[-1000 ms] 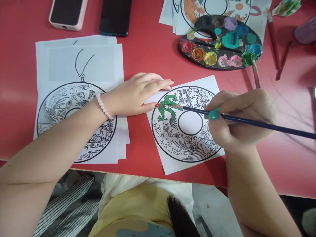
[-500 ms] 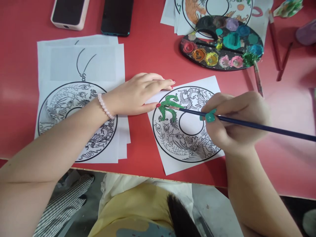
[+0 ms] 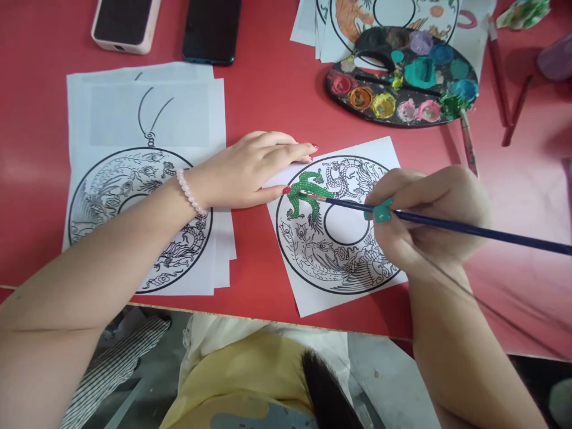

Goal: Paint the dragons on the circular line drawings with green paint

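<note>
My right hand (image 3: 429, 220) pinches a thin dark blue paintbrush (image 3: 482, 227) between thumb and fingers. Its tip touches the green painted dragon (image 3: 306, 193) on a white sheet (image 3: 308, 298) with a round line drawing of dragons and phoenixes. Only that dragon is coloured; the rest that shows is black outline. My left hand (image 3: 263, 170) lies flat with its fingers stretched out, thumb tip and fingertips on the sheet's upper left edge. It holds nothing. A pink bead bracelet (image 3: 191, 193) circles the left wrist. The right hand hides part of the drawing's right side.
Beyond the sheet sits a black paint palette (image 3: 366, 116) with several colours, a brush (image 3: 468, 143) leaning on its rim. Two red brushes (image 3: 499, 77) lie to its right. Stacked printed sheets (image 3: 218, 179) are under my left forearm. Two phones (image 3: 212, 30) lie at the far left.
Almost nothing has moved; the brush and right hand have shifted very slightly right. A thin dark shadow or strand now crosses my right wrist.
</note>
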Motion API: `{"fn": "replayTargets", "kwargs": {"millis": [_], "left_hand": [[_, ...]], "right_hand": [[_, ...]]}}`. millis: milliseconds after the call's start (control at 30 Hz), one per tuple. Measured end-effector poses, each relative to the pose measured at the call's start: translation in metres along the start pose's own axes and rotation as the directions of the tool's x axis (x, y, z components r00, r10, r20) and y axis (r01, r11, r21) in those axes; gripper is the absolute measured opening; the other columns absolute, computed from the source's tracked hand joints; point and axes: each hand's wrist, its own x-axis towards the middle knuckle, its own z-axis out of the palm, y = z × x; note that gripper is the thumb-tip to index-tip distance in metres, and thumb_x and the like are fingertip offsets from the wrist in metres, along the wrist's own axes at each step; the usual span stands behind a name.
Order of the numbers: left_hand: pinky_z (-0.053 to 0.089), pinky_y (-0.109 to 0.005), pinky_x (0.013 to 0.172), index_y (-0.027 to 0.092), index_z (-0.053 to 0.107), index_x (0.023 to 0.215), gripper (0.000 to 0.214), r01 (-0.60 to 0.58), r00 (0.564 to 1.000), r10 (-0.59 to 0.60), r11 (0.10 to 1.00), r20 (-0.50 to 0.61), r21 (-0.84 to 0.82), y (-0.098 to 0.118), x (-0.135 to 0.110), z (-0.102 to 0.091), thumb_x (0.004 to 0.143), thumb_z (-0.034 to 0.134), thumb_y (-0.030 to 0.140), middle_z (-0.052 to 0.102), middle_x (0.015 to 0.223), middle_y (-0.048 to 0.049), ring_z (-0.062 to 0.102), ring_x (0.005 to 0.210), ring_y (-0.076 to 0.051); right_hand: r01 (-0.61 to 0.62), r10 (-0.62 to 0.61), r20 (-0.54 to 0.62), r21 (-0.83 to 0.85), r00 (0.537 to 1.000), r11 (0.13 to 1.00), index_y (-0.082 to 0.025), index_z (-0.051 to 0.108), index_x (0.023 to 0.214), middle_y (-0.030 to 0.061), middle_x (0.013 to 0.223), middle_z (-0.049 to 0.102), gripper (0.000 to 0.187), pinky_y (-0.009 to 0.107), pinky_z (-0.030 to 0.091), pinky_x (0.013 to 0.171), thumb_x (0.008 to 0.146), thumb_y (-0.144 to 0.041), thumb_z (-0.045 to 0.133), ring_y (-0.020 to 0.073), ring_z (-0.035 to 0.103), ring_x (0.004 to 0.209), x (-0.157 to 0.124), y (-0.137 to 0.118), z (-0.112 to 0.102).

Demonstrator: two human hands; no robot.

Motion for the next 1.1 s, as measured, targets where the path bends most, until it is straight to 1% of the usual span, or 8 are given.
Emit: {"fn": "replayTargets", "kwargs": {"millis": [167,233,367,467,533,700,867,1100], "left_hand": [[0.032,-0.041,0.108,0.016,0.032,0.142,0.051,-0.027,1.000,0.026,0.998,0.005,0.050,-0.0026,-0.0009,0.0011,0.095,0.042,0.033,0.045,0.140,-0.0079,0.039,0.130,-0.025],[0.033,-0.040,0.107,0.015,0.031,0.141,0.051,-0.057,0.997,0.060,0.996,-0.041,0.064,-0.0042,-0.0011,0.0023,0.094,0.040,0.033,0.048,0.137,-0.0072,0.041,0.128,-0.024],[0.034,-0.038,0.106,0.014,0.036,0.139,0.048,-0.044,0.998,0.046,0.997,-0.042,0.060,-0.0038,-0.0008,0.0024,0.091,0.036,0.019,0.050,0.137,-0.0075,0.043,0.126,-0.022],[0.033,-0.040,0.106,0.018,0.037,0.139,0.049,-0.015,0.999,0.016,1.000,-0.037,0.025,-0.0010,-0.0003,0.0013,0.090,0.036,0.014,0.050,0.136,-0.0067,0.043,0.127,-0.023],[0.033,-0.042,0.106,0.022,0.037,0.140,0.051,0.002,0.999,-0.001,1.000,-0.040,0.007,0.0003,-0.0001,0.0011,0.090,0.037,0.012,0.051,0.136,-0.0054,0.043,0.127,-0.023],[0.032,-0.046,0.106,0.022,0.037,0.141,0.051,0.015,0.999,-0.015,1.000,-0.043,-0.009,-0.0002,0.0001,0.0023,0.090,0.040,0.012,0.051,0.134,-0.0068,0.043,0.126,-0.025],[0.032,-0.048,0.106,0.023,0.038,0.140,0.052,0.017,0.999,-0.017,1.000,-0.047,-0.010,-0.0011,0.0002,0.0030,0.089,0.039,0.012,0.051,0.133,-0.0056,0.043,0.126,-0.025],[0.034,-0.045,0.106,0.021,0.037,0.140,0.054,0.004,0.999,-0.003,1.000,-0.043,0.011,-0.0004,0.0004,0.0015,0.087,0.038,0.011,0.051,0.134,-0.0054,0.044,0.126,-0.024]], "right_hand": [[0.000,0.000,0.016,0.014,1.000,1.000,-0.024,0.044,0.073,-0.0028,0.065,0.055,0.026,0.028,0.040,0.044,0.061,-0.003,0.054,0.0126,0.056,0.055,0.0018,-0.0022,0.0006],[0.031,-0.031,0.009,0.024,0.999,0.999,-0.025,0.044,0.074,-0.0037,0.062,0.052,0.028,0.028,0.040,0.044,0.060,-0.002,0.053,0.0133,0.056,0.055,0.0024,-0.0030,0.0006],[-0.003,0.003,0.004,0.002,1.000,1.000,-0.026,0.044,0.073,-0.0027,0.063,0.054,0.026,0.030,0.039,0.043,0.063,-0.004,0.053,0.0155,0.057,0.055,0.0013,-0.0030,0.0006],[-0.028,0.028,-0.011,-0.009,1.000,1.000,-0.027,0.044,0.072,-0.0032,0.062,0.055,0.021,0.029,0.038,0.041,0.067,-0.010,0.055,0.0146,0.055,0.051,-0.0001,-0.0029,0.0008],[-0.039,0.039,-0.014,-0.011,0.999,0.999,-0.027,0.044,0.072,-0.0028,0.062,0.055,0.018,0.030,0.041,0.042,0.070,-0.013,0.056,0.0149,0.056,0.052,-0.0005,-0.0037,0.0009],[-0.043,0.043,0.063,0.000,0.997,0.999,-0.027,0.047,0.075,-0.0019,0.066,0.054,0.016,0.033,0.047,0.052,0.074,-0.013,0.056,0.0162,0.060,0.061,-0.0011,-0.0056,0.0009],[-0.040,0.035,0.116,0.047,0.993,0.998,-0.024,0.046,0.078,-0.0003,0.073,0.056,0.018,0.032,0.048,0.056,0.073,-0.008,0.054,0.0145,0.058,0.066,-0.0022,-0.0035,0.0014],[-0.032,0.029,0.096,0.037,0.995,0.999,-0.024,0.046,0.078,-0.0018,0.071,0.055,0.021,0.030,0.046,0.056,0.070,-0.006,0.055,0.0133,0.057,0.064,-0.0017,-0.0029,0.0020]]}}
